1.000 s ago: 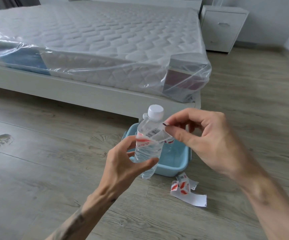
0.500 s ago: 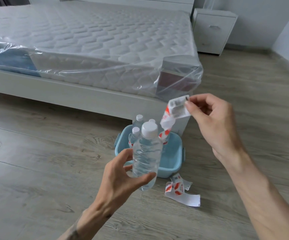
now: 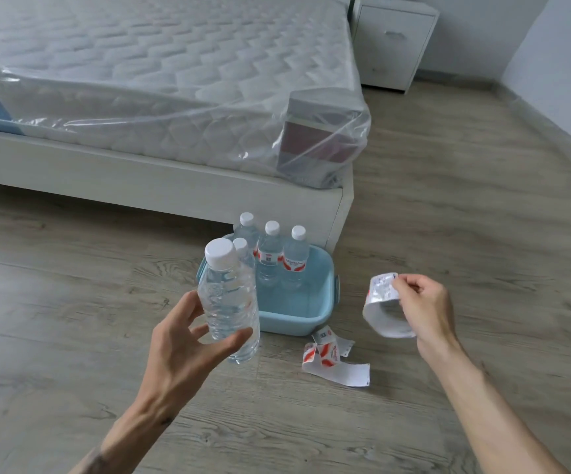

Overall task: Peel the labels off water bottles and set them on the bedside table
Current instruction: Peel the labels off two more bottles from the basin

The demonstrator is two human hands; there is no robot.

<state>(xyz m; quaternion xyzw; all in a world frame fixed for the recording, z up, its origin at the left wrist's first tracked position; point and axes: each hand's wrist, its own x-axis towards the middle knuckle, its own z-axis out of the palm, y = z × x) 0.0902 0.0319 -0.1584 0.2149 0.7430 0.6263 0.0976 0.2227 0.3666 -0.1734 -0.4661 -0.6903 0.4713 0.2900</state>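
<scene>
You hold the bare bottle (image 3: 228, 295) upright in your left hand (image 3: 188, 343), just in front of the blue tub (image 3: 314, 304) and above the floor (image 3: 72, 319). Its white cap (image 3: 220, 253) is on and no label is left on its clear body. The fingers (image 3: 179, 311) of that hand are curled behind the bottle and the thumb presses its lower front, so the hand is clamped on it.

The peeled label (image 3: 381, 307) hangs curled in a loop from your right hand (image 3: 426, 307), to the right of the tub and clear of the bottle. Its white inner side faces you. The thumb and fingertips (image 3: 402, 285) of that hand are pinched together on its upper end.

Inside the tub four more bottles (image 3: 270, 253) stand upright at the far side, all capped; the two on the right wear red and white labels, and the held bottle partly hides the others. Loose labels (image 3: 333, 359) lie in a small heap on the floor just in front of the tub's right corner.

The tub sits against the corner of the white bed frame (image 3: 161, 181), whose mattress (image 3: 161, 63) is wrapped in clear plastic. The white bedside table (image 3: 391, 46) stands beyond the bed, well apart from the tub, beside the wall (image 3: 557, 63).
</scene>
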